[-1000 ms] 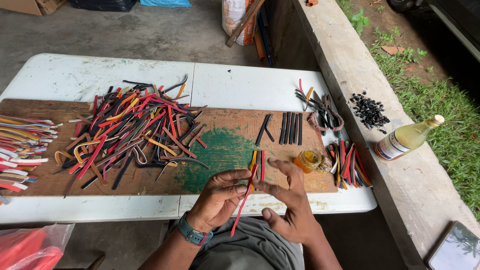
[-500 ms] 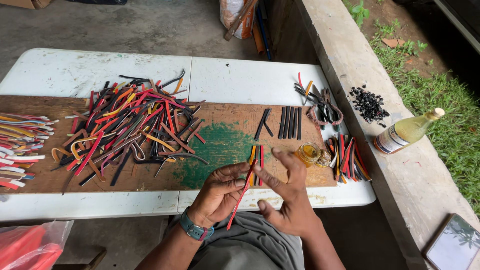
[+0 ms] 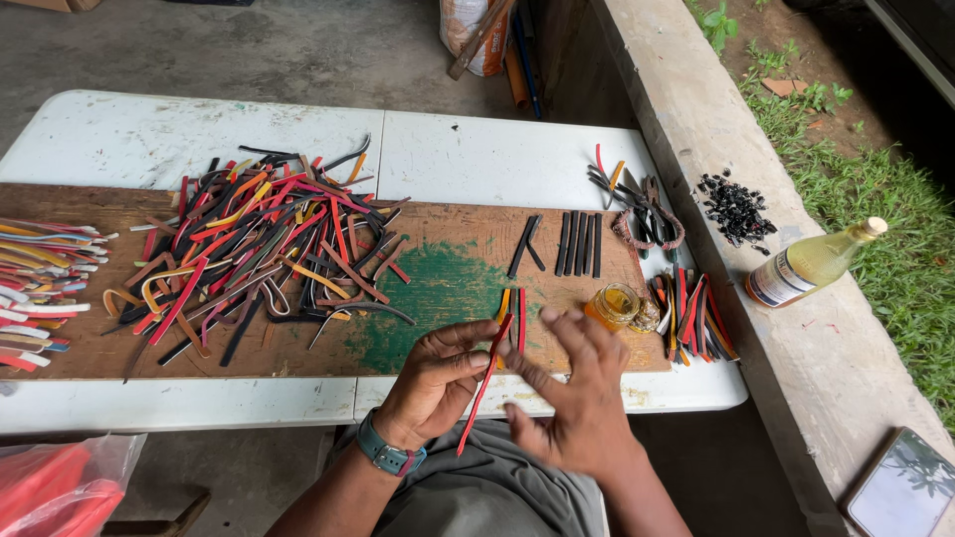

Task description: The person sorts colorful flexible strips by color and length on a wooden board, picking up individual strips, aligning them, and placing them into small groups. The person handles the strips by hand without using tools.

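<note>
My left hand [image 3: 435, 383] pinches a thin red strip [image 3: 481, 390] that hangs down past the near edge of the white folding table [image 3: 477, 149]. My right hand [image 3: 577, 398] is beside it with fingers spread, touching the strip's upper part. Just beyond my fingers, red and yellow strips [image 3: 512, 316] lie on the wooden board [image 3: 438, 249], which has a green painted patch [image 3: 438, 298]. A small amber jar [image 3: 612, 303] stands by my right fingertips.
A big pile of coloured strips [image 3: 259, 249] covers the board's left half, with more strips [image 3: 40, 278] at the far left. Black strips [image 3: 577, 244] lie in a row. A bundle [image 3: 691, 316], black bits [image 3: 736, 204] and an oil bottle [image 3: 811, 264] sit right.
My hands have drawn back toward me from the board, and the red strip now hangs lower over the table's near edge. My right hand's fingers have spread apart.
</note>
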